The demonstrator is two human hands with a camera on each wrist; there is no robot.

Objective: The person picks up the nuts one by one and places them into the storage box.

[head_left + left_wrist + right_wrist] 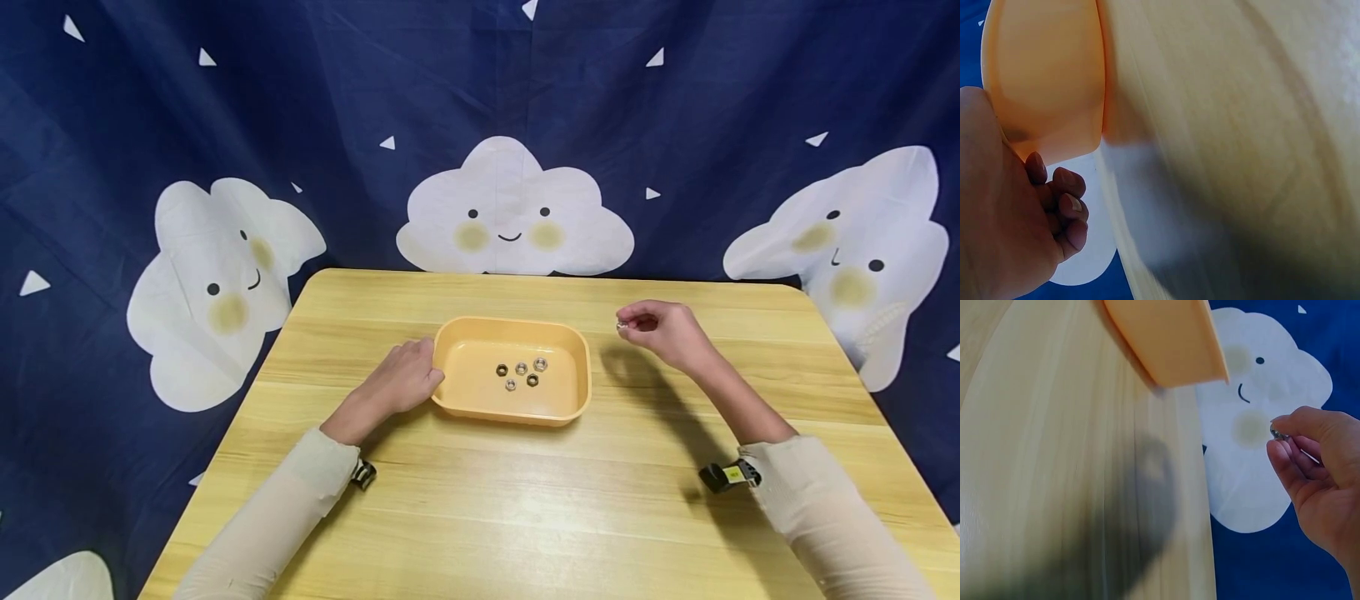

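Observation:
A shallow orange-yellow plastic tray (480, 408) stands on the wooden table, with several small hex nuts (521, 368) on its floor, some silvery and some dark. My left hand (401, 377) pinches the tray's left wall, thumb over the rim; the left wrist view shows the other fingers (1072, 181) curled outside that wall. To the right of the tray and above the table, my right hand (663, 333) holds a small silvery nut (1277, 433) between thumb and fingertips. The fingers partly cover this nut.
The light wooden table (510, 517) reaches back to a dark blue curtain (360, 75) printed with white smiling clouds. Each wrist bears a dark strap, seen at the right cuff (731, 476). The right arm casts a shadow on the tabletop.

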